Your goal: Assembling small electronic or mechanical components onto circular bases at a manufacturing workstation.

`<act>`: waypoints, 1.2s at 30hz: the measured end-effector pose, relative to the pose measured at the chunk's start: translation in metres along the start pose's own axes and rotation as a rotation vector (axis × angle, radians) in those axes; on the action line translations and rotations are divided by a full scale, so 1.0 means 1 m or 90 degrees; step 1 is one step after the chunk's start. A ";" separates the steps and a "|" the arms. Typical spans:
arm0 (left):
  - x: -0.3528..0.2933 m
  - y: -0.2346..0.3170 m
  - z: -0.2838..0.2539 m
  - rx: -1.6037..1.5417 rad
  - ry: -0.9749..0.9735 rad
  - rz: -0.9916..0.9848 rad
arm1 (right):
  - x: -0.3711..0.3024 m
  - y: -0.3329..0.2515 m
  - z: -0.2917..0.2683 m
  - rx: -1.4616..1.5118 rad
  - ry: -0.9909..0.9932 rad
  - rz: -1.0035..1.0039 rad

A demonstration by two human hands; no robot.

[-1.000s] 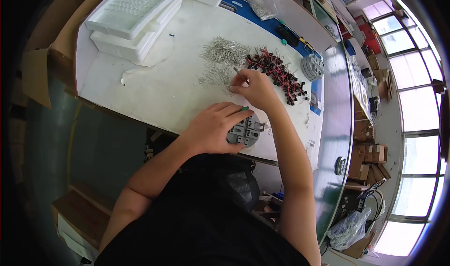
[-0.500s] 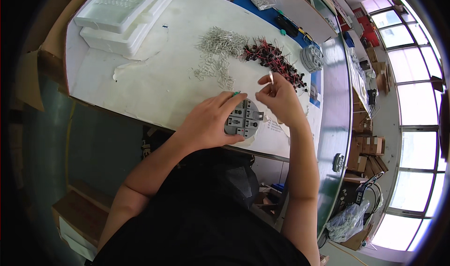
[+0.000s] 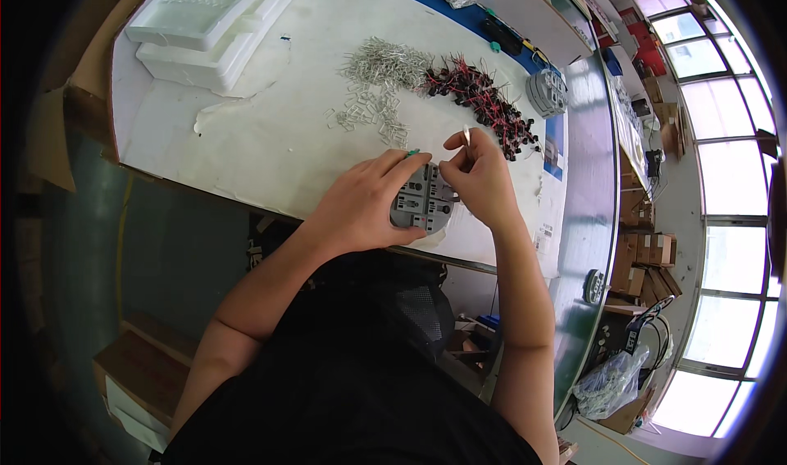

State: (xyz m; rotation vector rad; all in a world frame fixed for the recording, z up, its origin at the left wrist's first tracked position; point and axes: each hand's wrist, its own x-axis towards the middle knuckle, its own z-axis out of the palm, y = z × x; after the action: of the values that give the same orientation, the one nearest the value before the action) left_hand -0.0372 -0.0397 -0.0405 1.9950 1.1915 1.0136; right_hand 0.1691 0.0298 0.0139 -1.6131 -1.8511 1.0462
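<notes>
A round grey fixture (image 3: 424, 202) with several rectangular slots and small dark parts lies at the table's front edge. My left hand (image 3: 361, 198) curves around its left side, thumb at the near edge and fingers at the far edge. A small green piece (image 3: 413, 152) shows by those fingertips; its kind is unclear. My right hand (image 3: 482, 176) is closed, with thumb and index fingertip at the fixture's upper right edge. A slim white stick (image 3: 467, 135) pokes up from its fingers. Whatever is between the thumb and fingertip is hidden.
Beyond my hands lie a pile of bent silvery metal pieces (image 3: 381, 67) and a heap of black parts with red wires (image 3: 479, 96). Stacked grey fixtures (image 3: 547, 93) stand right of them. White foam trays (image 3: 193, 63) sit at the far left. Another grey fixture (image 3: 593, 286) rests at right.
My right hand has moved left and in to the fixture, its fingertips now at the edge. My left hand keeps its hold on the fixture. The view has shifted slightly.
</notes>
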 end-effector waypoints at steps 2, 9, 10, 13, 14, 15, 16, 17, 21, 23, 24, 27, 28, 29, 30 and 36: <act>0.000 0.000 0.000 -0.001 0.000 0.000 | 0.001 0.002 0.001 -0.022 -0.002 -0.021; 0.000 0.001 -0.001 0.000 -0.004 -0.002 | -0.004 0.002 0.001 -0.025 -0.017 -0.003; 0.000 0.001 -0.002 -0.003 -0.008 -0.003 | -0.005 0.002 0.001 -0.029 -0.019 0.004; 0.000 0.000 -0.002 -0.005 -0.008 0.000 | -0.002 -0.004 -0.002 -0.050 -0.048 0.041; -0.001 -0.001 -0.001 -0.003 -0.003 0.003 | -0.001 -0.005 -0.003 -0.060 -0.063 0.060; -0.001 -0.001 -0.001 -0.001 0.002 0.006 | 0.000 -0.002 -0.006 -0.059 -0.063 0.062; -0.001 -0.001 -0.001 -0.001 0.001 0.006 | 0.003 0.002 -0.009 -0.050 -0.060 0.050; -0.001 -0.001 -0.001 -0.003 -0.001 0.004 | 0.005 0.004 -0.013 -0.042 -0.057 0.039; -0.001 0.001 -0.003 -0.006 -0.005 -0.001 | 0.009 0.011 -0.022 -0.032 -0.113 0.024; 0.000 0.000 -0.003 -0.005 -0.006 0.001 | 0.009 0.013 -0.023 -0.028 -0.140 0.025; 0.000 0.000 -0.003 -0.005 -0.011 0.001 | 0.010 0.014 -0.021 -0.018 -0.144 0.043; 0.001 0.000 -0.003 -0.006 -0.008 -0.003 | 0.012 0.016 -0.019 0.008 -0.154 0.080; 0.001 0.001 -0.003 -0.003 -0.013 -0.005 | 0.013 0.015 -0.020 0.023 -0.167 0.092; 0.001 0.001 -0.004 -0.004 -0.013 -0.007 | 0.014 0.014 -0.022 0.039 -0.180 0.104; 0.001 0.001 -0.004 -0.005 -0.013 -0.009 | 0.013 0.013 -0.023 0.054 -0.193 0.116; 0.005 0.003 -0.003 0.009 -0.013 -0.007 | 0.014 0.011 -0.024 0.049 -0.221 0.143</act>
State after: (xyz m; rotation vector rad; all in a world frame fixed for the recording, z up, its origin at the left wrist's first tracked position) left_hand -0.0371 -0.0363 -0.0355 2.0031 1.2001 0.9797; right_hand 0.1916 0.0493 0.0178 -1.7074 -1.8396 1.5609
